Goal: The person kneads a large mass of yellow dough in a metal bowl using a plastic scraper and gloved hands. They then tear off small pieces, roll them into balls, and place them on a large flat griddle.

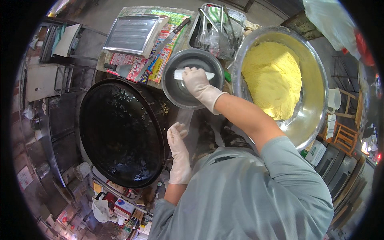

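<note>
My right hand [197, 83], in a whitish glove, grips a white plastic scraper [209, 75] over the grey basin [167, 90]. The basin seems to hold some clear liquid. To its right, a large steel bowl [313, 99] contains a big mass of yellow dough [271, 75]. My left hand [179, 150], gloved too, hovers by the right rim of a wide black griddle pan [120, 135] with its fingers loosely extended and nothing in them. The pan's dark surface shines as if oiled.
A long knife [168, 42] and a spatula [120, 69] lie on printed sheets beside a metal tray [132, 33]. Behind the basin, a tray [195, 34] bears tongs and plastic bags. A plastic bag [327, 24] hangs at upper right. A cluttered cart [126, 207] stands at lower left.
</note>
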Motion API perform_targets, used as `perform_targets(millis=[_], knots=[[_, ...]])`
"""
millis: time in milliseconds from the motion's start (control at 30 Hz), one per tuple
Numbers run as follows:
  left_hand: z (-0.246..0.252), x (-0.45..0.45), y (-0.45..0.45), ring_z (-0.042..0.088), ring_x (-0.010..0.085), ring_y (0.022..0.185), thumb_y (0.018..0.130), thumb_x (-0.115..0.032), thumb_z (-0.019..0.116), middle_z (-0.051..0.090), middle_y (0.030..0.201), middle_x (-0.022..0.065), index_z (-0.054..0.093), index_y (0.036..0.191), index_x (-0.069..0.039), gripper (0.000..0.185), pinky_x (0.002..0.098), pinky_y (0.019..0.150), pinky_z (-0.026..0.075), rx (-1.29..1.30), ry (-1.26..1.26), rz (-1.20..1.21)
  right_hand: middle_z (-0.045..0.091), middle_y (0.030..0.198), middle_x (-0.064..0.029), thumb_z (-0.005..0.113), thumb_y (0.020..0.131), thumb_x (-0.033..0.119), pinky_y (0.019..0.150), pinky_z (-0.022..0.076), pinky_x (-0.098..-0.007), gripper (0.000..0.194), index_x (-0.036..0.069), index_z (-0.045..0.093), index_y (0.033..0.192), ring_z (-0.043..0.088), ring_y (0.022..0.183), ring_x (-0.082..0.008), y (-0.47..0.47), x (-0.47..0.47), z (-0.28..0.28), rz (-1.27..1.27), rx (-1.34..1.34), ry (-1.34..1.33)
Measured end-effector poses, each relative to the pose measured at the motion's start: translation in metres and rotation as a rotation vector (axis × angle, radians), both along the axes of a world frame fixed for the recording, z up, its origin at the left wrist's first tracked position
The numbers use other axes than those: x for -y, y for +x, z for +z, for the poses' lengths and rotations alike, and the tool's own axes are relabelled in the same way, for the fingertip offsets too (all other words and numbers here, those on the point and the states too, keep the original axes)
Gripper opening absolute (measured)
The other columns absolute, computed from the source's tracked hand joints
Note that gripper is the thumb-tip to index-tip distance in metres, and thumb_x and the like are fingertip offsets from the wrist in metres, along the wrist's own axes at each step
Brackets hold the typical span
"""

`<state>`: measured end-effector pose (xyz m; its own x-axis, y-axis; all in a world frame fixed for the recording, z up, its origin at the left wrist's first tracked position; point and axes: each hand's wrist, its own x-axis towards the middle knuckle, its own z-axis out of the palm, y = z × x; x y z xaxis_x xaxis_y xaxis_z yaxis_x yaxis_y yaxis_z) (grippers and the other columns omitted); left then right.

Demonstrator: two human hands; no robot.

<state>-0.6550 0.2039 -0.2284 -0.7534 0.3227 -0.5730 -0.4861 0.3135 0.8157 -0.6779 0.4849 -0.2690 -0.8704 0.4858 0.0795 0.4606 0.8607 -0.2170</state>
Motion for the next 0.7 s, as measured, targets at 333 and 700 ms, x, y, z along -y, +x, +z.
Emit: perform_targets(millis=[333, 700], knots=[[-0.008, 0.025, -0.061, 0.069, 0.0158, 0.09, 0.115, -0.042, 0.051, 0.074, 0.119, 0.0123, 0.064, 0.131, -0.004, 0.043, 0.0332, 0.085, 0.058, 0.02, 0.067, 0.021, 0.028, 0.176, -0.0173, 0.061, 0.094, 0.034, 0.134, 0.0069, -0.0552, 0.081, 0.01, 0.036, 0.167, 0.02, 0.164, -0.0386, 0.002, 0.013, -0.049, -0.022, 0.309, -0.026], [-0.016, 0.028, -0.093, 0.073, 0.0186, 0.091, 0.114, -0.044, 0.054, 0.076, 0.12, 0.0149, 0.064, 0.131, -0.004, 0.044, 0.0358, 0.087, 0.059, 0.002, 0.099, -0.016, 0.022, 0.178, -0.0151, 0.062, 0.099, 0.055, 0.134, 0.0042, -0.0538, 0.09, 0.01, 0.029, 0.17, 0.014, 0.165, -0.0367, -0.006, 0.021, -0.051, -0.104, 0.388, -0.258]])
